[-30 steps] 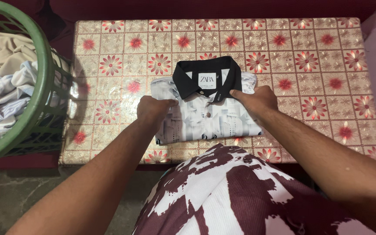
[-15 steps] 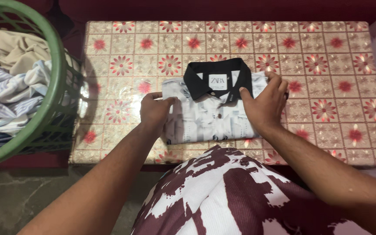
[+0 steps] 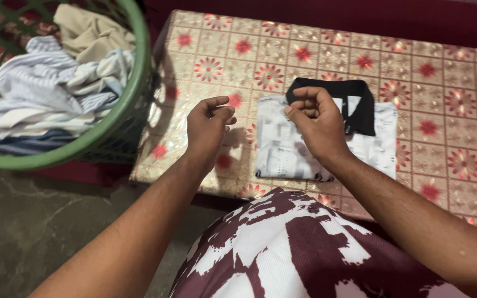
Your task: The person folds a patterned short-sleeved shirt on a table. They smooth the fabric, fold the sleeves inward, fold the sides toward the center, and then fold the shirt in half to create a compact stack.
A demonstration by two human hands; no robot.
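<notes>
**Both hands lifted off the folded shirt**

The left hand [image 3: 208, 124] hovers at the centre of the frame, above the counter [image 3: 282, 49] and just left of the folded shirt [image 3: 288, 149]. Its fingers are curled loosely inward, thumb near the fingertips, and it holds nothing. The right hand [image 3: 316, 121] sits just right of it, over the shirt's left half and partly covering the black collar [image 3: 362, 105]. Its fingers are also bent in towards the palm in a loose, half-closed curl; whether it pinches any cloth cannot be told, though nothing shows between the fingers.

The shirt lies flat on the counter, right of centre, folded into a neat rectangle of white and grey print with the collar at its far edge. The counter wears a glossy cover of red flowers in beige squares.

At the upper left stands a green laundry basket [image 3: 139, 66], heaped with pale, striped and beige clothes [image 3: 56, 83].
</notes>
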